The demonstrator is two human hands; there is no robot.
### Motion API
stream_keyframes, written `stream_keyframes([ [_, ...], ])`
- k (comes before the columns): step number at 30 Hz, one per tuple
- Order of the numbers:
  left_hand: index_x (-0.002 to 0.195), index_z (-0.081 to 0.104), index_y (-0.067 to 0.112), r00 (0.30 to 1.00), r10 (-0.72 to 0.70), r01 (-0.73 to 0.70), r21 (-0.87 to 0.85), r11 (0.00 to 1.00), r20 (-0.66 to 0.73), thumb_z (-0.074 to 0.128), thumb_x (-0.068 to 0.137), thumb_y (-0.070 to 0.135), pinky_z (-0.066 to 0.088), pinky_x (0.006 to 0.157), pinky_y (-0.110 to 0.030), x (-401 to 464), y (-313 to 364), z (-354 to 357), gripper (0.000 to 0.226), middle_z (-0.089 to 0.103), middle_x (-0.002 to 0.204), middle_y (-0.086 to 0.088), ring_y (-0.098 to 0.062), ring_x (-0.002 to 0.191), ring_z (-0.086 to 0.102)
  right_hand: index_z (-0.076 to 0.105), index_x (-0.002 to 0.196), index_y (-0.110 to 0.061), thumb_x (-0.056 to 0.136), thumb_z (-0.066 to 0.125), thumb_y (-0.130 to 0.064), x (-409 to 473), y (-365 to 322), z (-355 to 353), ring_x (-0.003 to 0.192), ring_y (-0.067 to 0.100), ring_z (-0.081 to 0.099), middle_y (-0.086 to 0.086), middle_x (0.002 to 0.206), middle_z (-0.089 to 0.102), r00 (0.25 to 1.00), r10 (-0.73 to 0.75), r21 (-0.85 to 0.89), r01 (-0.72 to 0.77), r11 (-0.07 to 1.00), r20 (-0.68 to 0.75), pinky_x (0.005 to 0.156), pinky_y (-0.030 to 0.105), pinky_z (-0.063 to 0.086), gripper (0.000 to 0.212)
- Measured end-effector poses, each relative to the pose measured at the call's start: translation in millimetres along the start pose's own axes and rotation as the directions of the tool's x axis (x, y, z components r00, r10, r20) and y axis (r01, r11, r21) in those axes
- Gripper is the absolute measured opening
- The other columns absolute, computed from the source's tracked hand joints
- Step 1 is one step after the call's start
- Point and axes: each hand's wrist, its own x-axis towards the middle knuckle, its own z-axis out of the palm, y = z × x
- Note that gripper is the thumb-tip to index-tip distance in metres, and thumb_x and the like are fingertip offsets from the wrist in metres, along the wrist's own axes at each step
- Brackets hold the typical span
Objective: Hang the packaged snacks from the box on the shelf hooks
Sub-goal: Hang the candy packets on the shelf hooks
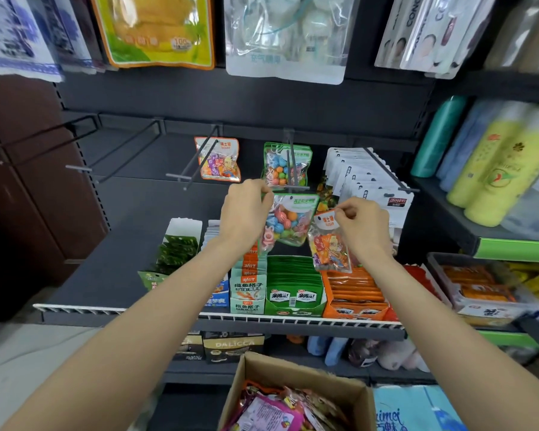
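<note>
- My left hand (246,209) is pinching the green-topped candy bag (290,222) by its upper left corner, fingers curled tight on the header — the bag is hanging straight down, long axis upright.
- The hook (290,164) I judge I am aiming for is just above and behind that header, its rod running toward me, one matching green bag (285,166) already on it.
- My right hand (363,223) is pinching the orange-topped bag (330,247) by its top — lower, farther from any hook.
- The box (296,396) is sitting below, packs inside.
</note>
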Motion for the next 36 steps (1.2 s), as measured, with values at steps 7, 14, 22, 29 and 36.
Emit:
stream_keyframes([
  [7,0.093,0.066,0.005,0.999,0.036,-0.038,0.112,0.993,0.020,0.049,0.092,0.010,0.053,0.070,-0.044,9.2,-0.8,4.8,0.018,0.067,0.083,-0.012,-0.030,0.074,0.062,0.071,0.094,-0.006,0.091,0.054,-0.009,11.9,0.0,9.2,0.085,0.016,0.063,0.006,0.091,0.070,1.000,0.007,0.035,-0.007,0.999,0.005,0.071,0.024,0.044,0.018],
  [14,0.093,0.066,0.007,0.998,0.053,-0.055,0.105,0.993,0.016,0.050,0.091,0.008,0.053,0.069,-0.043,4.7,-5.7,3.0,0.016,0.067,0.083,-0.010,-0.028,0.076,0.061,0.070,0.093,-0.005,0.091,0.054,-0.009,18.3,-1.0,14.4,0.087,0.018,0.063,0.008,0.093,0.070,1.000,0.013,0.044,-0.013,0.999,0.006,0.077,0.029,0.049,0.016],
  [22,0.090,0.061,0.003,0.997,0.077,-0.078,0.143,0.987,0.011,0.046,0.092,0.007,0.051,0.066,-0.045,19.1,-8.1,13.1,0.016,0.064,0.083,-0.012,-0.032,0.072,0.059,0.070,0.093,-0.007,0.091,0.055,-0.011,17.3,-7.4,11.4,0.085,0.016,0.063,0.006,0.094,0.070,1.000,0.008,0.007,-0.008,1.000,-0.012,0.071,0.022,0.042,0.016],
  [29,0.098,0.065,0.003,1.000,-0.027,0.027,0.010,1.000,-0.004,0.049,0.094,0.009,0.053,0.069,-0.041,56.9,-16.1,33.7,0.018,0.067,0.088,-0.015,-0.032,0.080,0.063,0.070,0.089,-0.007,0.091,0.055,-0.010,27.5,-8.6,15.8,0.087,0.020,0.065,0.006,0.089,0.071,1.000,-0.007,-0.007,0.007,1.000,-0.006,0.072,0.024,0.044,0.016],
  [36,0.099,0.065,-0.002,0.983,-0.172,0.171,-0.023,0.985,-0.065,0.045,0.089,-0.003,0.053,0.076,-0.043,117.5,-23.4,75.7,0.022,0.066,0.098,-0.021,-0.038,0.091,0.063,0.070,0.085,-0.008,0.091,0.055,-0.009,51.3,-0.1,30.6,0.086,0.021,0.063,0.007,0.087,0.070,1.000,-0.007,-0.055,0.008,0.998,0.028,0.074,0.027,0.045,0.016],
])
